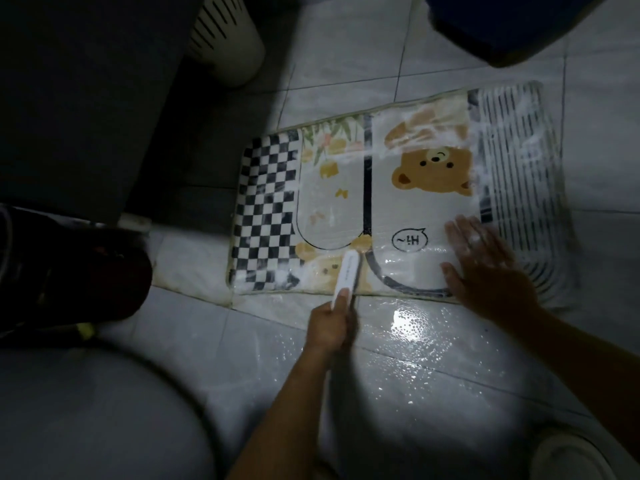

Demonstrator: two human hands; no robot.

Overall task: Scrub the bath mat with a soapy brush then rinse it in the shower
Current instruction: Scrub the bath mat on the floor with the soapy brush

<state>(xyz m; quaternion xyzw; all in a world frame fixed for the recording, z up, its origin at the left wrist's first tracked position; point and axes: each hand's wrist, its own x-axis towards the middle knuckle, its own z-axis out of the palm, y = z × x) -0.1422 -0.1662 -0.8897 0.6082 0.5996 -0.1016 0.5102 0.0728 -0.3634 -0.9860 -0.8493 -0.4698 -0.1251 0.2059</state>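
A rectangular bear-printed fabric bath mat [412, 206] lay flat and foamy on the wet white tiled floor [433, 368]. The right hand [485, 261] pressed its near right part, fingers straight and spread. The left hand [330, 323] gripped a slim white plastic brush [346, 271] resting on the mat's near edge.
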